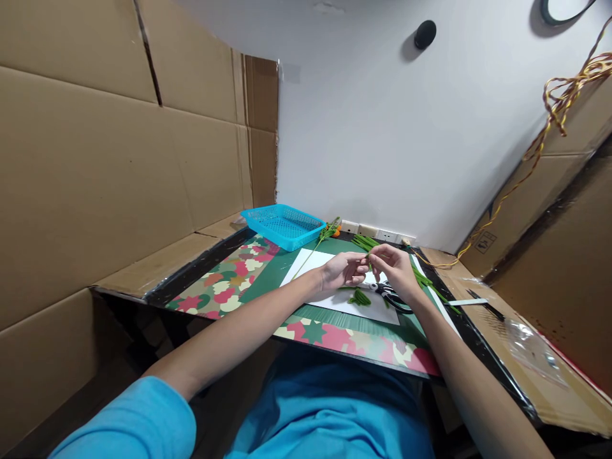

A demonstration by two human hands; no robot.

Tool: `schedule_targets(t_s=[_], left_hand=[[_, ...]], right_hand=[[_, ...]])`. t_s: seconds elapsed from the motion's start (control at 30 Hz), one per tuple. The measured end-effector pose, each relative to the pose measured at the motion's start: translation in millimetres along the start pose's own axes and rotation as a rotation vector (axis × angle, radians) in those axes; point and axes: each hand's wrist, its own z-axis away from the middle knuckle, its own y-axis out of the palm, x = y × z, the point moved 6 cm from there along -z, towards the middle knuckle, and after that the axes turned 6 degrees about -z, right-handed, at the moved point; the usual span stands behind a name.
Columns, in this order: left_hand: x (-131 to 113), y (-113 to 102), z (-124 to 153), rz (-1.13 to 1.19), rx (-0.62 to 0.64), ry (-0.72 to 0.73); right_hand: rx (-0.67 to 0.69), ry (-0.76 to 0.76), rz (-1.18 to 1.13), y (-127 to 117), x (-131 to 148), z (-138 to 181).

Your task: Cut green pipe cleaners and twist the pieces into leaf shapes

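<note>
Near edge: patterned mat (335,335) on the table, white sheet (306,262) laid on it.

On the sheet, just in front of the hands: a small folded green bundle (359,298). Scissors (391,294) beside it, partly under the right wrist.

Hands meet above the sheet, fingertips almost touching.
- Left hand (342,271): fingers curled in, thumb and forefinger closed in a narrow pinch on a thin green strand (368,256).
- Right hand (394,268): same narrow pinch on the strand from the other side, remaining fingers loosely folded.
- Only a short bit of strand shows between the two pinches. The rest is too small to trace.

Strand, by the look of it: very light, thin, soft-surfaced, likely bends easily and keeps a bend. Not fragile, but easy to kink. Too fine for a whole-hand grasp, so fingertip pinches set close together suit it best, and a little pressure should do.

Beyond the hands: loose green stems (367,243) lying across the far end of the sheet, running off to the right. An orange flower (335,227) on a stem just past them. Blue basket (284,225) at the far left corner of the table, well apart from the hands.
</note>
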Motion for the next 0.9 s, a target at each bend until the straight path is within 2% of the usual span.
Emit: schedule_targets(t_s=[0.27,0.47,0.7,0.9], left_hand=[[0,-2,-3,0.006,-0.009,0.055],[-2,1,0,0.031,-0.029,0.025],[-5,-7,-1,0.105,-0.041,0.026],[-9,-6,-1,-0.026,-0.058,0.074]], right_hand=[[-0.035,0.008,-0.006,-2,1,1],[-0.076,-0.009,0.0,-6,2,0],[-0.043,0.008,-0.006,-3,4,1],[-0.077,-0.037,0.022,-3,8,0]])
